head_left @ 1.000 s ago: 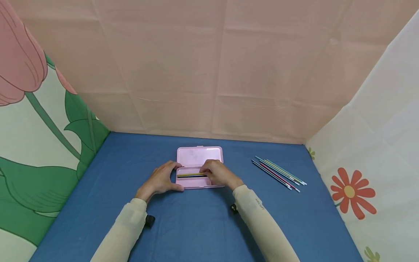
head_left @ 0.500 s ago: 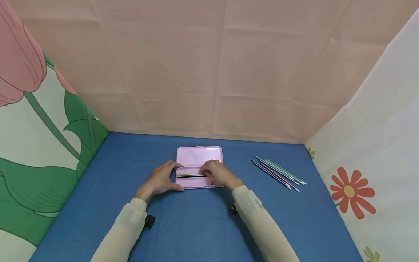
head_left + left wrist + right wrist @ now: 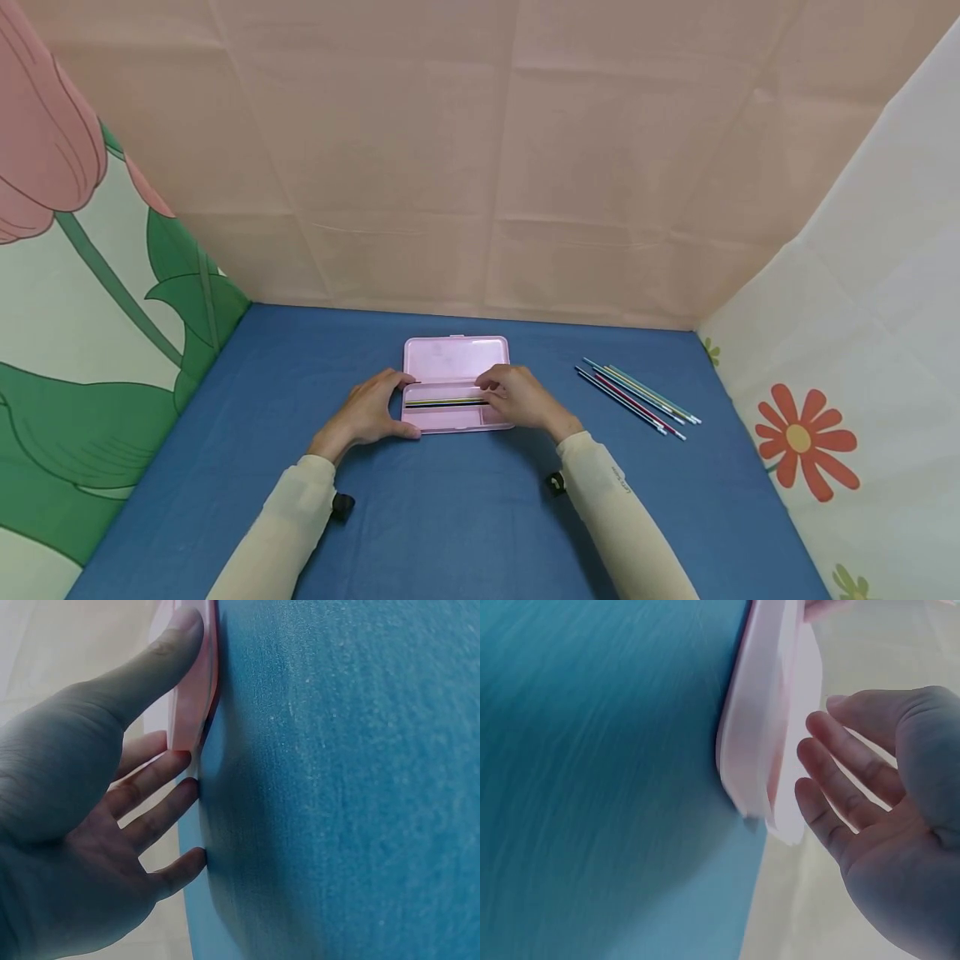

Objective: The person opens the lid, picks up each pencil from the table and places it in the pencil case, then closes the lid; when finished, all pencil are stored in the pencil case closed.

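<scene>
A pink pencil case [image 3: 455, 421] lies with its lid [image 3: 455, 357] folded back, away from me. Inside it a few pencils [image 3: 444, 403], yellow and black among them, lie lengthwise. My left hand [image 3: 369, 408] holds the case's left end, thumb on the near side and fingers at the back; in the left wrist view the thumb [image 3: 154, 671] presses the case wall. Over the right part of the case is my right hand [image 3: 525, 400]. The right wrist view shows its fingers [image 3: 847, 761] loosely bent beside the case, with nothing between them.
To the right on the blue tablecloth [image 3: 465, 525], several pencils [image 3: 637, 400] in blue, yellow, red and dark colours lie in a loose slanted bunch. A beige cloth wall [image 3: 480, 167] closes the back; printed cloths hang at both sides.
My right hand has come off the pencils in the case and shifted right, so more of their length shows. The left hand stays in place on the case.
</scene>
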A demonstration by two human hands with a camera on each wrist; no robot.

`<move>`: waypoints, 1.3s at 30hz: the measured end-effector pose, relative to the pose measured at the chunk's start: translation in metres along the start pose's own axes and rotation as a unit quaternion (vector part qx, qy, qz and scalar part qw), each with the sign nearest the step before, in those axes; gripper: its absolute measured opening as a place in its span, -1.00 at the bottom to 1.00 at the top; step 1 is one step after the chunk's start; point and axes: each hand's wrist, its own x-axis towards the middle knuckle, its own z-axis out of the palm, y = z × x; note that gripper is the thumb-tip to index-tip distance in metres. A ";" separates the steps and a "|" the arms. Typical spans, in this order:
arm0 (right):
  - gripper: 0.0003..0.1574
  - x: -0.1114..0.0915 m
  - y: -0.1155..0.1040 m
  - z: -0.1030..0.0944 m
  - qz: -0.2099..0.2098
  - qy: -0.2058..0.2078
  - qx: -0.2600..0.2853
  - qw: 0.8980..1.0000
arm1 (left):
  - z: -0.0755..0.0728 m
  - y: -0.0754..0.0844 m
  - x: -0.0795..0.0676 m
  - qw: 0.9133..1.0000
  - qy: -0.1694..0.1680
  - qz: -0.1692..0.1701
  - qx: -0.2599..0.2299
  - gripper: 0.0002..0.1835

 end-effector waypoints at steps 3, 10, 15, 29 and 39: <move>-0.69 -0.014 0.007 -0.009 -0.004 0.018 -0.003 1.000 | 0.000 0.000 0.000 1.000 0.002 0.001 0.000 0.01; -0.71 -0.045 0.027 -0.026 -0.006 0.046 -0.021 0.999 | -0.002 0.000 -0.001 1.000 0.003 -0.004 -0.001 0.01; -0.68 -0.068 0.041 -0.035 0.016 0.058 -0.028 0.998 | -0.002 0.000 -0.001 1.000 0.004 -0.003 0.001 0.01; -0.56 -0.124 0.071 -0.060 0.085 0.083 -0.051 0.992 | -0.001 -0.001 0.000 1.000 0.003 -0.007 0.000 0.02; -0.51 -0.153 0.091 -0.079 0.137 0.090 -0.063 0.985 | 0.001 0.001 0.000 1.000 0.002 -0.011 -0.003 0.01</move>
